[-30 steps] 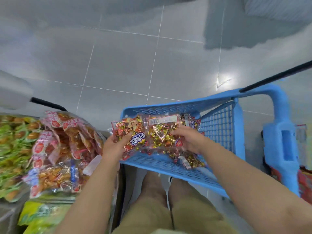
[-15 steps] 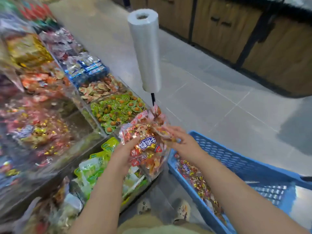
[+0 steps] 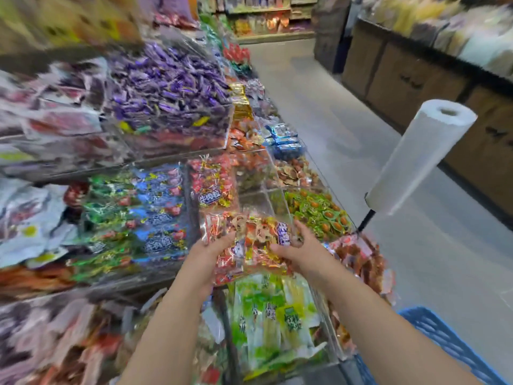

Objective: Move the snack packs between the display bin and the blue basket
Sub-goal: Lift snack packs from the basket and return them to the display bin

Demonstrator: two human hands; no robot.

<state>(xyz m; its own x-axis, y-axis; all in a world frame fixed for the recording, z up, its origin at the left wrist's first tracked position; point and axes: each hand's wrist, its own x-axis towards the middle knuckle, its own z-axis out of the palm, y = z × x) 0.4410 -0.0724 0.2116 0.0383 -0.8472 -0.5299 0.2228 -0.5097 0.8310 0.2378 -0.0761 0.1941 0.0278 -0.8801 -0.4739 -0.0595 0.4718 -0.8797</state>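
Note:
Both hands hold a bundle of red-and-gold snack packs [image 3: 251, 243] in front of the clear display bins. My left hand [image 3: 206, 257] grips the bundle's left side, thumb on top. My right hand [image 3: 298, 251] grips its right side. Just beyond the bundle is a clear acrylic display bin [image 3: 249, 173] with one similar red pack [image 3: 212, 184] standing in it. A corner of the blue basket [image 3: 444, 337] shows at the lower right; its contents are out of view.
Tiered clear bins hold purple candies [image 3: 166, 90], blue and green packs [image 3: 155, 207], green-orange sweets [image 3: 319, 212] and green-yellow bags [image 3: 272, 315] below my hands. A roll of plastic bags [image 3: 416, 159] stands on a black pole at right. Grey floor aisle and wooden cabinets lie beyond.
My hands have carried the snack packs from over the blue basket leftward and up to the display bins. My view swung from the basket to the shelves.

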